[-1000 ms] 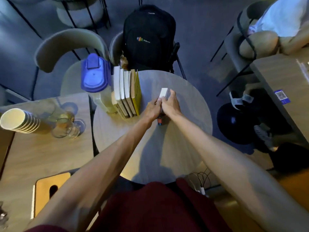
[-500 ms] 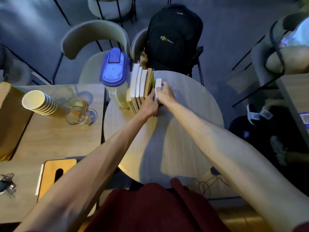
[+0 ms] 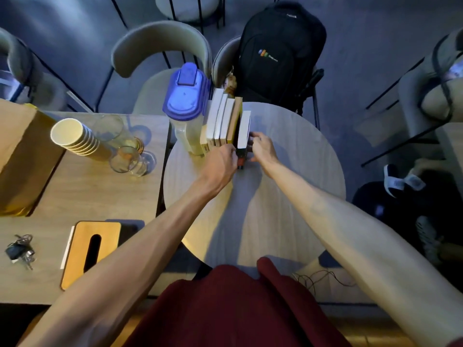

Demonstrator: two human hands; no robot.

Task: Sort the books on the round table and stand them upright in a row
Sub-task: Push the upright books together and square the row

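Note:
Several books [image 3: 221,121] stand upright in a row at the far left of the round table [image 3: 300,159], leaning against a jug. At the right end of the row stands a dark book with white page edges [image 3: 243,128]. My left hand [image 3: 221,161] grips its near spine from the left. My right hand [image 3: 263,149] presses on its right cover. The book touches the row's brown book [image 3: 234,120]. The lower part of its spine is partly hidden by my fingers.
A clear jug with a blue lid [image 3: 186,96] stands left of the books. On the left table: stacked paper cups [image 3: 75,136], glasses [image 3: 127,160], a wooden tissue box [image 3: 90,249], keys [image 3: 20,250]. A black backpack [image 3: 278,51] sits on the chair behind. A person sits at right.
Both hands carried the dark book from the table's middle leftwards to the row. It now stands against the row's right end.

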